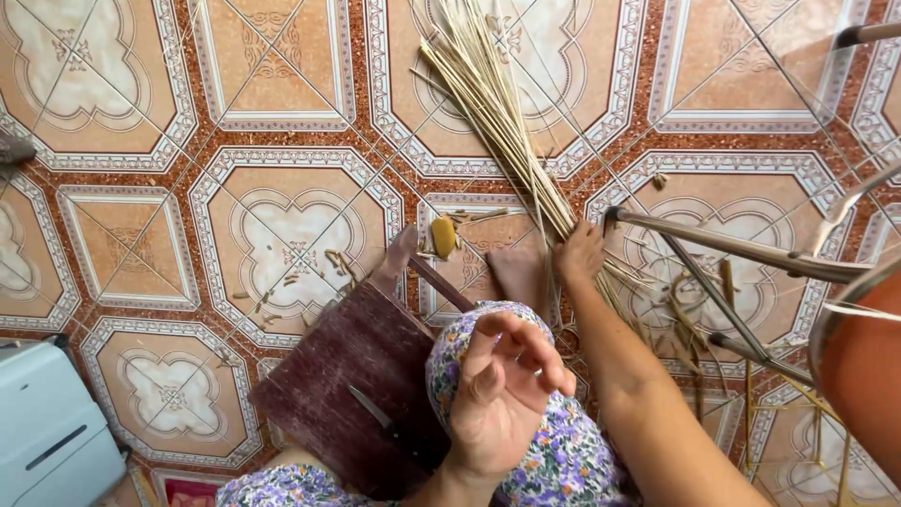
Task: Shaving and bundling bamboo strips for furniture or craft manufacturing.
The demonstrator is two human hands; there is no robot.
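One bundle of pale reeds (497,113) lies under the right hand (579,252).

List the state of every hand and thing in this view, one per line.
Right hand: reaching down, closed on the bundle of pale reeds.
Left hand: raised, empty, fingers loosely curled.
Bundle of pale reeds: lying on the tiled floor, fanned out at the far end.
Knife: lying flat on the wooden stool.
Wooden stool: upright.
Metal frame: tilted on its side.
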